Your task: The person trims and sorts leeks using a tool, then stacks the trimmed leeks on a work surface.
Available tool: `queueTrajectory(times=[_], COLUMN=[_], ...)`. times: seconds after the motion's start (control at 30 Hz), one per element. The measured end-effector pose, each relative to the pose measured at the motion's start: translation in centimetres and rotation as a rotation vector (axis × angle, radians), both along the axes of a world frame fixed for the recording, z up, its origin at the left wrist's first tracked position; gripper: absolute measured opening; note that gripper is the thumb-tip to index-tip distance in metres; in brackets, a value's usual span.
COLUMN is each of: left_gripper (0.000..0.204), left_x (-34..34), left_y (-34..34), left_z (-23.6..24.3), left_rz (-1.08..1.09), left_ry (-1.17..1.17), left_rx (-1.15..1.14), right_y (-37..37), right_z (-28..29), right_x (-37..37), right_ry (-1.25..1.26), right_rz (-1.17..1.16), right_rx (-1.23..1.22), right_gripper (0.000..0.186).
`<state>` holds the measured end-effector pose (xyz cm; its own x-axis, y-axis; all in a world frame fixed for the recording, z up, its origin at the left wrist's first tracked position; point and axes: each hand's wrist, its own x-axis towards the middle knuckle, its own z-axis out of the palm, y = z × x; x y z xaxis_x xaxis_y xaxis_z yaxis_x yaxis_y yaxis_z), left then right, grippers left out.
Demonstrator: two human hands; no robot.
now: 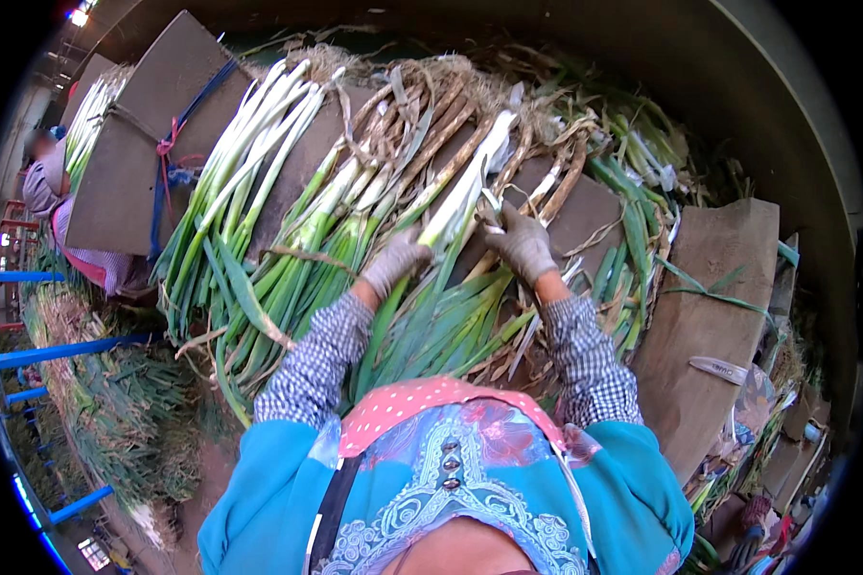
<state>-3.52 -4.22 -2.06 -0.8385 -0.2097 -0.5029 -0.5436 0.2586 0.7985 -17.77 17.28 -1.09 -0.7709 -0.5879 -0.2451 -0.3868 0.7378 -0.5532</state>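
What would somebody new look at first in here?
Probably the big white onion stalk in the middle, with the gloved left hand at its lower part and the gloved right hand close by. Next, the white onions on the left and brown, dry-skinned onions at top centre. Then the pink dotted bib below.

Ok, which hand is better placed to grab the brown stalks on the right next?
Probably the right hand: it sits below those brown stalks, while the left hand is farther off, by the white stalk.
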Motion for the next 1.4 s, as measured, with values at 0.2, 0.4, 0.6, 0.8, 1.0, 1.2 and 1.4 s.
queueTrajectory(times=[0.2, 0.4, 0.6, 0.8, 1.0, 1.2, 1.4], left_gripper=[0.050, 0.030, 0.019, 0.042, 0.035, 0.043, 0.039], left_x=[0.4, 5.3, 6.1, 7.6, 5.6, 4.8, 2.8], left_y=[-4.1, -2.9, 2.3, 1.6, 6.9, 8.7, 9.9], left_z=[12.7, 7.3, 5.0, -0.8, 3.8, -0.9, -0.1], left_rz=[0.061, 0.095, 0.262, 0.166, 0.157, 0.090, 0.046], left_ry=[0.207, -0.049, -0.012, 0.032, -0.022, 0.023, 0.097], left_rx=[0.260, 0.268, 0.484, -0.060, 0.563, 0.372, 0.192], right_y=[4.6, 8.7, 8.1, 9.9, 13.4, 12.4, 11.7], right_z=[0.4, -0.6, 0.8, 0.5, 0.9, 0.3, 0.5], right_x=[11.6, 7.9, 17.1, 20.6, 22.6, 21.3, 18.9], right_ry=[-0.182, -0.122, -0.152, -0.146, -0.270, -0.275, -0.152], right_rz=[0.050, -0.143, 0.023, 0.014, -0.047, -0.092, -0.102], right_rx=[-0.056, -0.056, 0.122, 0.072, 0.145, 0.229, 0.198], right_gripper=[0.061, 0.040, 0.059, 0.073, 0.062, 0.077, 0.072])
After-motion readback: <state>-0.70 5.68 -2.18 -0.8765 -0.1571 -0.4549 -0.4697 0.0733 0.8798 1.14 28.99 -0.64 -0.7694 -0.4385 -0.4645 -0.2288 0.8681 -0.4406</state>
